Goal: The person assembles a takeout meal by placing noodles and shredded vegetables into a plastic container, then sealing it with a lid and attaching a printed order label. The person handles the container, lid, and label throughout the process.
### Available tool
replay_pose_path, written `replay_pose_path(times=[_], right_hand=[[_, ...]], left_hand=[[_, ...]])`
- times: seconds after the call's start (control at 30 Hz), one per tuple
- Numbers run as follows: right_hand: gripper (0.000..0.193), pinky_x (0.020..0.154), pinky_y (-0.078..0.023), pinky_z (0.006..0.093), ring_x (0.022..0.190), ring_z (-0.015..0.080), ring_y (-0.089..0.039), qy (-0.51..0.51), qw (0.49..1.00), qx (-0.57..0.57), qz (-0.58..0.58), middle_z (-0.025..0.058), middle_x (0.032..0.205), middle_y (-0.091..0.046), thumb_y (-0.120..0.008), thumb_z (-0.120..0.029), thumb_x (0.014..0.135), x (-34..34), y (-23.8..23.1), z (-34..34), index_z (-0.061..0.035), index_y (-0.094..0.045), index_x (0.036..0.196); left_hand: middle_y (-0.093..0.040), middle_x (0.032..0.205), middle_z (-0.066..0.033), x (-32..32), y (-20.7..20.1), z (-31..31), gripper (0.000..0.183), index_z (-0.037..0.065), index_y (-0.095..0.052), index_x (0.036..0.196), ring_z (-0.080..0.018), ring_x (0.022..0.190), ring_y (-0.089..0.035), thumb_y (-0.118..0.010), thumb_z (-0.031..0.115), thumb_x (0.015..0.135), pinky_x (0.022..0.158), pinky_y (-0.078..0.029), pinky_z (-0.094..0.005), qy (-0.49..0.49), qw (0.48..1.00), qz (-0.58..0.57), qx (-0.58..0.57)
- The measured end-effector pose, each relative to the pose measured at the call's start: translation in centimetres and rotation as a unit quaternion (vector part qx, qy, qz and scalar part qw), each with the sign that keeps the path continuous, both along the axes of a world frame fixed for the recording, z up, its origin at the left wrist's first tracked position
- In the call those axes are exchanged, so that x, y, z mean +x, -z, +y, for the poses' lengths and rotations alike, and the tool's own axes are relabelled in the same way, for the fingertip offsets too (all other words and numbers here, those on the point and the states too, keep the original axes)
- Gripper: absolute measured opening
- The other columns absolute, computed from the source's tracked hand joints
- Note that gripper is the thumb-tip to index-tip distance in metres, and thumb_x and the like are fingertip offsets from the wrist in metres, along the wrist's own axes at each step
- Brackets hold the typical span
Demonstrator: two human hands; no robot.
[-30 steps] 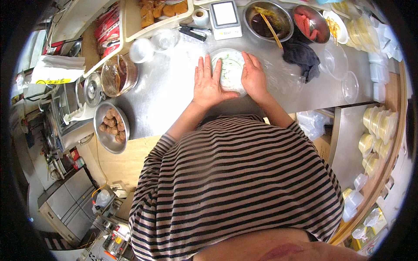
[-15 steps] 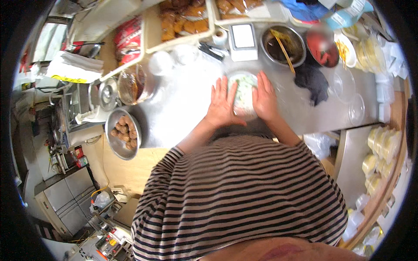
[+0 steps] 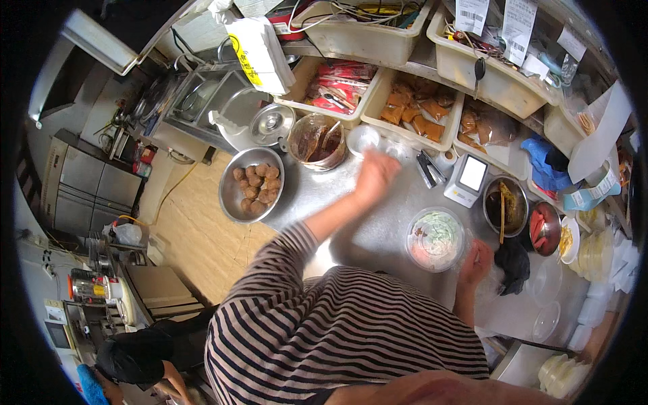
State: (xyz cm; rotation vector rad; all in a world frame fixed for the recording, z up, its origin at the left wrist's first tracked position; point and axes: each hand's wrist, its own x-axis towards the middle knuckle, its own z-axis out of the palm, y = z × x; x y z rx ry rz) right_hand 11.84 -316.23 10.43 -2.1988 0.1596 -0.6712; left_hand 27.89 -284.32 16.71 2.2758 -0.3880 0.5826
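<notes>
My left hand (image 3: 378, 179) reaches over the steel counter toward a small white round cup (image 3: 363, 140) at the back; motion blur hides its fingers. To the right, a round clear plastic container (image 3: 435, 239) with pale green, white and pinkish contents stands on the counter. My right hand (image 3: 478, 262) is just right of it, fingers curled inward; whatever they hold, if anything, does not show. Beyond the container stands a small white device with a bright screen (image 3: 473, 173), with a black stapler-like tool (image 3: 430, 169) beside it.
A steel bowl of brown balls (image 3: 255, 187) stands at the left, near a jar of dark sauce (image 3: 317, 143). Bins of packets (image 3: 412, 111) line the back. Bowls (image 3: 506, 206), a black cloth (image 3: 513, 266) and clear lids (image 3: 545, 320) lie right. Another person (image 3: 138, 358) is at lower left.
Both hands have come off the container's sides. My left hand has moved left and back toward the cups; my right hand has curled beside the container. The view has turned left.
</notes>
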Motion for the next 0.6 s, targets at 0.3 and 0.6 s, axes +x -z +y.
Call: replay_pose_path(times=[0.3,0.6], right_hand=[[0.013,0.075,-0.048,0.0304,0.084,0.0201,-0.058,0.146,0.989,0.024,0.020,0.0098,0.097,-0.061,-0.063,-0.011,0.088,-4.1,-2.3,-1.6,-0.0011,-0.061,0.096],[0.014,0.078,-0.047,0.0299,0.086,0.0223,-0.059,0.146,0.987,-0.072,0.021,0.0104,0.096,-0.061,-0.060,-0.004,0.086,-5.8,-3.9,1.2,-0.0010,-0.060,0.100]], left_hand=[[-0.062,0.099,-0.0223,18.9,-14.5,23.8,0.060,-0.004,-0.059,0.096,-0.0384,0.091,-0.060,-0.079,0.045,0.068,0.081,-0.048,-0.0448,-0.507,0.850,-0.134,0.042],[-0.068,0.093,-0.0187,24.4,-15.6,31.2,0.028,0.004,-0.067,0.088,-0.0352,0.087,-0.067,-0.059,0.030,0.083,0.076,-0.054,-0.0435,-0.501,0.850,0.047,0.155]])
